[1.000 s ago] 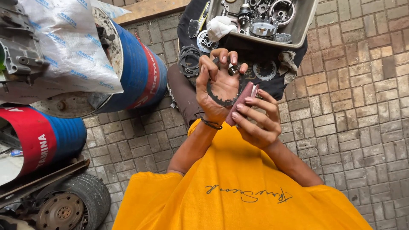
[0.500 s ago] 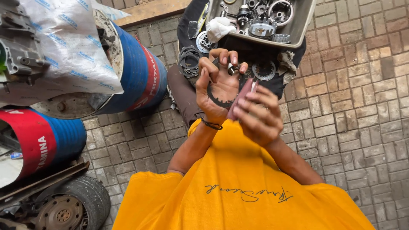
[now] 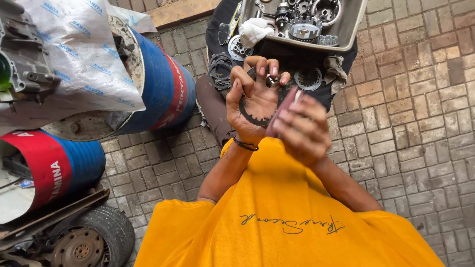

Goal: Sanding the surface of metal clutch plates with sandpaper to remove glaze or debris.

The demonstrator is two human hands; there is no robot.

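The left hand [image 3: 255, 96] was raised palm-up over the yellow shirt [image 3: 277, 217], its fingers curled round a dark toothed ring [image 3: 251, 117] — a thin friction-plate sort of disc whose lower arc showed across the palm, while the fingertips pinched a small metal piece at the top edge. The grip was closed and fairly narrow, the ring cradled rather than clamped. The right hand [image 3: 302, 131] sat just beside it, blurred, and closed on a flat pinkish-brown strip [image 3: 283, 111] whose end touched or nearly touched the ring; whether it was paper, cloth or a thin tool could not be told.

Beyond the hands, on a dark cloth [image 3: 217, 29] spread on the brick paving [image 3: 410, 123], lay more toothed discs [image 3: 309, 79] and a stack of rings [image 3: 220, 66]. A metal tray [image 3: 346, 37] at the top held gears, a white rag [image 3: 255, 29] and other small parts. To the left stood two blue-and-red drums [image 3: 163, 84], one covered by a white woven sack [image 3: 74, 54] with an engine casing [image 3: 22, 59] on it, and a tyre [image 3: 84, 237] lay at the lower left.

The risk, as I judged it, lay in the loose cradle: the ring rested on curled fingers only, so a push from the strip could tip it out of the palm onto the bricks, where its teeth might chip. The small pinched piece could also slip free and roll into the paving joints — hard to find there
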